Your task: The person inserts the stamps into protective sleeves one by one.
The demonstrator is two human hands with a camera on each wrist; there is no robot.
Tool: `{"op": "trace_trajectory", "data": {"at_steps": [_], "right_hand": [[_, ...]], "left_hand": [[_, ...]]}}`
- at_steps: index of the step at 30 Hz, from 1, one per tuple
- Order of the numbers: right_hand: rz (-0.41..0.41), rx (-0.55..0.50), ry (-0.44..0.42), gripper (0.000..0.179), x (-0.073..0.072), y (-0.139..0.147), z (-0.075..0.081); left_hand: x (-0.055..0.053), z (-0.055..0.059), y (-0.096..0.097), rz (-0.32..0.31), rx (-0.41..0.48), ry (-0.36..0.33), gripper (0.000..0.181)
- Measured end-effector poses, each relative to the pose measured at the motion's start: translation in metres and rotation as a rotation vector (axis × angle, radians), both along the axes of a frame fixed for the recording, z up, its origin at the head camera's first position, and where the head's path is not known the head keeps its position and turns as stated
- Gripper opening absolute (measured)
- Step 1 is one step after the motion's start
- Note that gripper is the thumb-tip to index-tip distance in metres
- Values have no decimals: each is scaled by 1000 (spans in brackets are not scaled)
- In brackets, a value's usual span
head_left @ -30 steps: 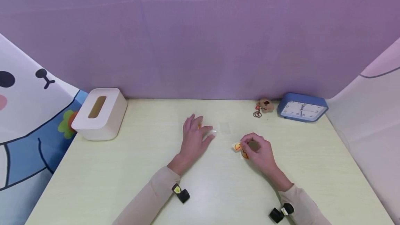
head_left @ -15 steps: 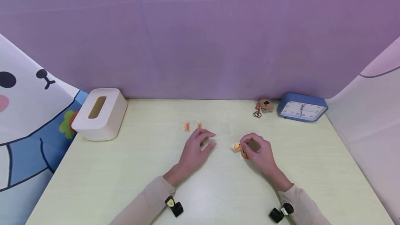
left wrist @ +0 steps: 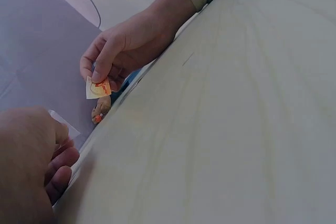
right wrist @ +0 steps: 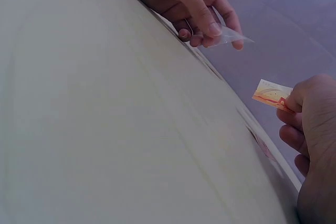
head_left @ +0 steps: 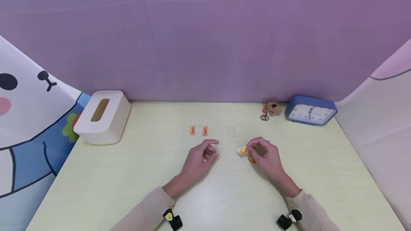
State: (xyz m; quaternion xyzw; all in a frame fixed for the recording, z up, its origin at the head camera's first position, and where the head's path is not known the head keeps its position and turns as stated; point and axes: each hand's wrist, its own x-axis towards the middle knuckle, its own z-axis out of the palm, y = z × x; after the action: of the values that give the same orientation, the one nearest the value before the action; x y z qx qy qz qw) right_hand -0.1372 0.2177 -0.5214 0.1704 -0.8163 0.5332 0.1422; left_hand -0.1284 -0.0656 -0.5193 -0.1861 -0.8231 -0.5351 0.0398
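In the head view my left hand (head_left: pixel 197 160) hovers over the middle of the table, fingers bent. The right wrist view shows a small clear plastic bag (right wrist: pixel 229 36) held between its thumb and fingers. My right hand (head_left: pixel 265 157) pinches a small orange-and-yellow printed card (head_left: pixel 243 150) between thumb and fingertips; the card looks tilted in the left wrist view. Partly hidden under that hand lies a second small card with a round print (head_left: pixel 251 158). Two small orange cards, the left one (head_left: pixel 191 130) and the right one (head_left: pixel 203 131), lie side by side beyond my left hand.
A flat clear plastic piece (head_left: pixel 231 131) lies between the hands, farther back. At the table's back right are a brown plush keychain (head_left: pixel 273 108) and a blue clock (head_left: pixel 310 110). A white tissue box (head_left: pixel 103 117) stands at the back left.
My left hand has drawn back toward the near side, away from the two orange cards, which are now uncovered. The right hand stays in place with its card.
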Motion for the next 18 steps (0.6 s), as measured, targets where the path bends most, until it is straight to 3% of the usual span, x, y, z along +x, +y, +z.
{"op": "trace_trajectory", "data": {"at_steps": [9, 12, 18], "right_hand": [[19, -32, 11, 20, 2, -2, 0], [30, -39, 13, 20, 2, -3, 0], [32, -49, 16, 19, 3, -4, 0]], "left_hand": [[1, -1, -1, -14, 14, -40, 59], [2, 0, -1, 1, 30, -67, 50], [2, 1, -1, 29, 60, -72, 14]]}}
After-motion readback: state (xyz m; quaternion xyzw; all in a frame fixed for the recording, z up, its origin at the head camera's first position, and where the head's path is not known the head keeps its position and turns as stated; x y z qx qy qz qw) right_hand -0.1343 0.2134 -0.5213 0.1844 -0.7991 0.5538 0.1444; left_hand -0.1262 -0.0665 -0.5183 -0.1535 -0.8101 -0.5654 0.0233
